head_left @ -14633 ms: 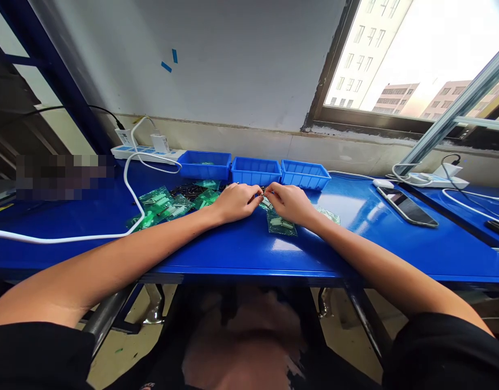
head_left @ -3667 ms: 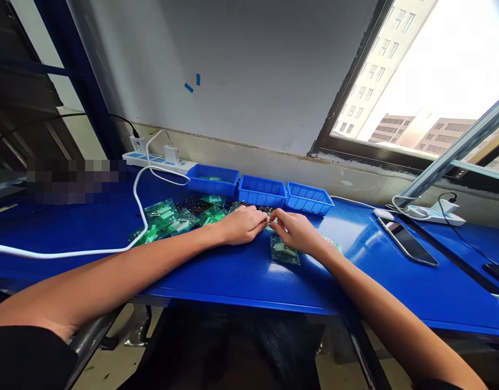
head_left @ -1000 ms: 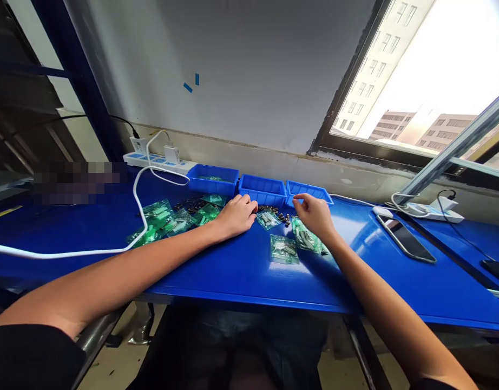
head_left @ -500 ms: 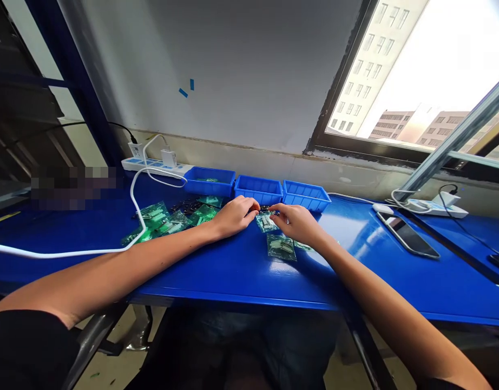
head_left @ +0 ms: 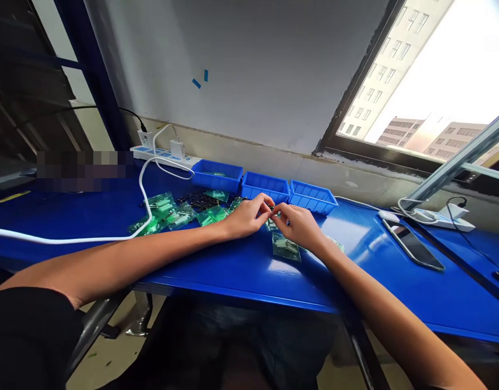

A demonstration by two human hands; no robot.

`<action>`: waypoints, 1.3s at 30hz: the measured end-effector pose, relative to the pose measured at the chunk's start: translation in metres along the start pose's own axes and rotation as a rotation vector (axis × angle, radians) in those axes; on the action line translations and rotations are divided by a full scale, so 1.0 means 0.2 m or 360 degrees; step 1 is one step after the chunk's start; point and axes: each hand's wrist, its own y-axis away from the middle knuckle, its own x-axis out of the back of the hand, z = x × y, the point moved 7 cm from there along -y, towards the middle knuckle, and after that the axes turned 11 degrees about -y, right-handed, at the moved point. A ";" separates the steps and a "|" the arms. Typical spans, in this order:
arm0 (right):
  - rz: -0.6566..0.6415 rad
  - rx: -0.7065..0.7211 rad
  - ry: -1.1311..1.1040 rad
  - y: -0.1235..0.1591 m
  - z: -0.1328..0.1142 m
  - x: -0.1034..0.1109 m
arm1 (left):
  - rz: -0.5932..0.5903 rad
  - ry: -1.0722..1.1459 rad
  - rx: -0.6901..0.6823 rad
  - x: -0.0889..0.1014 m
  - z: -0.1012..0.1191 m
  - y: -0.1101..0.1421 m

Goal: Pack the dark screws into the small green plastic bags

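Note:
My left hand (head_left: 248,218) and my right hand (head_left: 299,221) meet fingertip to fingertip over the blue table. Both are closed in a pinch; whatever sits between the fingers is small, dark and mostly hidden. Under the right hand lies a small green-tinted clear bag (head_left: 286,247) with pale, slender pieces inside. Another such bag is partly covered by my fingers. Left of my left hand, a loose pile of small dark pieces (head_left: 203,201) is spread among several more green-tinted bags (head_left: 160,206).
Three blue bins (head_left: 266,187) stand in a row behind my hands; the left one has green-tinted material in it. A white power strip (head_left: 188,161) lies by the wall, its white cable (head_left: 141,189) looping across the left side. A phone (head_left: 414,245) rests at the right.
My hands have come together; a small gap with dark pieces in it showed between the fingertips before. The whole view has shifted slightly.

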 end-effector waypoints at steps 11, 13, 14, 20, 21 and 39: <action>-0.0085 -0.0086 0.0030 0.01 0.04 0.00 | -0.0125 -0.0011 0.0246 -0.05 -0.04 0.00; -0.0102 -0.0105 0.0039 0.01 0.05 0.00 | -0.0120 -0.0123 0.0218 -0.04 -0.03 0.00; -0.0106 -0.0102 0.0039 0.01 0.04 -0.01 | -0.0118 -0.0195 0.0193 -0.04 -0.03 0.01; -0.0103 -0.0027 0.0022 0.00 0.01 0.00 | -0.0079 -0.0608 0.0096 -0.02 0.00 0.02; -0.0102 -0.0015 0.0025 0.00 0.01 0.00 | -0.0076 -0.0644 0.0101 -0.02 0.00 0.02; -0.0102 -0.0075 0.0114 0.00 0.00 0.02 | -0.0120 -0.0651 0.0125 -0.02 -0.01 0.02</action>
